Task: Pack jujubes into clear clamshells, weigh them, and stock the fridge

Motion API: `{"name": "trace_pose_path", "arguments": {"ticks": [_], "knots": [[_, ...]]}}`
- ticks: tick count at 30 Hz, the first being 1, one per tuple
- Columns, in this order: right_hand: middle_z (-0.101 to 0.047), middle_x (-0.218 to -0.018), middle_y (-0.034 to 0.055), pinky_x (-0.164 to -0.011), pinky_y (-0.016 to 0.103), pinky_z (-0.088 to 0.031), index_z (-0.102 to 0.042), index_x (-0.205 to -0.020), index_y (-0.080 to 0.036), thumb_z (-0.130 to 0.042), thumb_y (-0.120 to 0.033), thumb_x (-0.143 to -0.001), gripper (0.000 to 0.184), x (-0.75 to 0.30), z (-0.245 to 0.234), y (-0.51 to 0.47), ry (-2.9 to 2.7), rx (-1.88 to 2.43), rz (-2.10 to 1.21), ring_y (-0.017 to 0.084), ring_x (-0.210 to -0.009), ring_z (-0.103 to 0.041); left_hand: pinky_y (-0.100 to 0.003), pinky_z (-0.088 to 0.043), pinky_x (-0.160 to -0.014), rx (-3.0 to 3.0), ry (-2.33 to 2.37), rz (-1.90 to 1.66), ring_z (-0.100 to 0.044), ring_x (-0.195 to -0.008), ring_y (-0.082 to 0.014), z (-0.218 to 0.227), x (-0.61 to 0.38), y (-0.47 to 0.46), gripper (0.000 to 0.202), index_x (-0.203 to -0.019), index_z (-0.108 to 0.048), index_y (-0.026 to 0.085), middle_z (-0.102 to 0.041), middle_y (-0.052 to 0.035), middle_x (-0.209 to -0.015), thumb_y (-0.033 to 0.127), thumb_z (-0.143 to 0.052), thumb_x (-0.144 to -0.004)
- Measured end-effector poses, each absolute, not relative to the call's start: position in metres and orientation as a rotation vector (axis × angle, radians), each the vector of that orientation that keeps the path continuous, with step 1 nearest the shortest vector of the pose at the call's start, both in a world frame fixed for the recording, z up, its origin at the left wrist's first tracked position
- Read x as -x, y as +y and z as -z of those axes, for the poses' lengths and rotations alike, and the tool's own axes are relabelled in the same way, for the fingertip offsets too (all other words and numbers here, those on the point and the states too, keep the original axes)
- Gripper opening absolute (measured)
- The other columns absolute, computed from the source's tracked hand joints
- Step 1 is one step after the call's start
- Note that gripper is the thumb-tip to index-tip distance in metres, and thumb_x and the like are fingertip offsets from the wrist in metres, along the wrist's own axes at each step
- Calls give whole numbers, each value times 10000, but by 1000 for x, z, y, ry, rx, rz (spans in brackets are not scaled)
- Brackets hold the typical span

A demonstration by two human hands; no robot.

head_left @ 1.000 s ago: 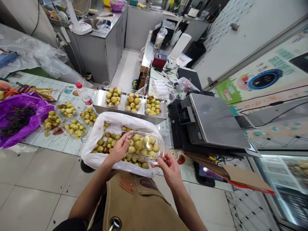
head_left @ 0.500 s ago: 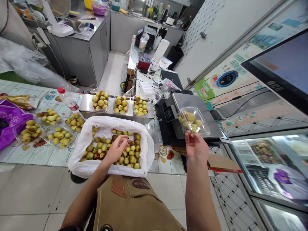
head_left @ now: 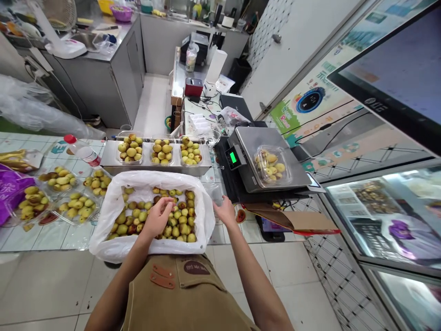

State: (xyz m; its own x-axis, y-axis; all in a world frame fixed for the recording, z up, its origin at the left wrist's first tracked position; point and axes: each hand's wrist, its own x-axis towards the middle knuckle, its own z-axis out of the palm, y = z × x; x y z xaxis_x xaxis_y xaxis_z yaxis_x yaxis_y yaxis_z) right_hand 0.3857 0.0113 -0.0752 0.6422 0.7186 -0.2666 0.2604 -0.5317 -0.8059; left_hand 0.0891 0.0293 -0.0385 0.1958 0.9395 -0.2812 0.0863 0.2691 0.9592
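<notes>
A white plastic bag (head_left: 113, 239) full of small yellow-green fruit lies open in front of me. My left hand (head_left: 159, 216) reaches into it, fingers curled down over the fruit; whether it holds any is hidden. A clear clamshell box of fruit (head_left: 272, 165) rests on the steel platform of a scale (head_left: 292, 179), whose display (head_left: 233, 157) glows green. My right hand (head_left: 225, 211) hovers beside the bag's right edge, below the scale, fingers loose and empty.
A steel tray (head_left: 106, 162) behind the bag carries three filled fruit boxes. Several more open boxes of fruit (head_left: 74, 204) sit left, near a water bottle (head_left: 82, 151) and a purple bag (head_left: 10, 191). A cardboard flap (head_left: 303, 221) juts out under the scale.
My right hand carried the filled clamshell box from over the bag to the scale, set it down and drew back. My left hand dropped into the fruit bag.
</notes>
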Motion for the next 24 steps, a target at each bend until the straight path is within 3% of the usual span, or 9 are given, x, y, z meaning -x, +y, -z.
{"name": "trace_pose_path", "arguments": {"ticks": [3,7,10,13,15,17,19,20,24], "knots": [[-600,-1445,295,-1248,623,-298,-647,-1239,-147,-922,-534,-596,799,-374,86,23,-814,2221,-789,504,-1478,-453,-421,-590,-912,-1139,1253,-830,-768,-932,-269,41,-89,29,507,-1086,-708,186,-793,-104,-1014,645,-716,-871],[-484,-1569,308,-1260,594,-288,-600,-1395,-110,-863,-503,-689,850,-367,82,27,-925,2286,-776,497,-1511,-403,-421,-607,-880,-1113,1278,-879,-758,-895,-262,41,-92,31,522,-1030,-694,184,-779,-96,-966,672,-727,-847],[-596,-1458,251,-1209,532,-406,-670,-1316,-129,-754,-494,-811,628,-367,60,15,-1137,2193,-622,415,-1392,-552,-410,-606,-880,-1145,1293,-952,-747,-911,-255,34,-99,36,484,-1029,-685,191,-770,-90,-977,650,-712,-878],[-718,-1215,158,-1013,438,-558,-737,-1166,-196,-618,-463,-953,362,-403,12,11,-1196,1918,-289,295,-1084,-694,-393,-603,-887,-1183,1244,-964,-747,-924,-249,24,-111,44,421,-1039,-691,200,-769,-80,-990,605,-689,-923],[-728,-1150,133,-945,408,-568,-741,-1155,-206,-592,-439,-992,320,-453,-32,27,-1074,1846,25,261,-995,-689,-379,-602,-865,-1204,1199,-954,-744,-899,-245,18,-122,49,405,-1031,-697,199,-768,-77,-977,591,-684,-930],[-723,-1158,146,-984,434,-542,-727,-1194,-173,-609,-388,-987,321,-515,-72,58,-911,1906,217,273,-1050,-674,-367,-597,-840,-1247,1155,-930,-736,-877,-241,15,-133,53,391,-1030,-705,195,-766,-78,-964,575,-675,-942],[-725,-1091,156,-987,442,-524,-735,-1089,-132,-670,-310,-942,240,-573,-98,95,-811,2064,100,285,-1074,-658,-362,-591,-835,-1298,1095,-887,-733,-878,-239,13,-144,53,375,-1046,-713,193,-765,-83,-971,553,-648,-970],[-724,-1030,148,-944,418,-532,-737,-1004,-122,-689,-284,-929,184,-596,-105,111,-785,2140,-118,274,-1037,-660,-361,-590,-839,-1318,1058,-862,-733,-883,-238,13,-148,51,370,-1053,-716,192,-764,-85,-978,546,-635,-982],[-693,-773,70,-685,285,-516,-741,-846,-105,-762,-240,-887,143,-633,-98,142,-738,2132,-686,169,-719,-634,-364,-595,-850,-1297,1010,-858,-728,-875,-235,14,-143,37,409,-1047,-722,187,-761,-80,-953,580,-640,-975]]}}
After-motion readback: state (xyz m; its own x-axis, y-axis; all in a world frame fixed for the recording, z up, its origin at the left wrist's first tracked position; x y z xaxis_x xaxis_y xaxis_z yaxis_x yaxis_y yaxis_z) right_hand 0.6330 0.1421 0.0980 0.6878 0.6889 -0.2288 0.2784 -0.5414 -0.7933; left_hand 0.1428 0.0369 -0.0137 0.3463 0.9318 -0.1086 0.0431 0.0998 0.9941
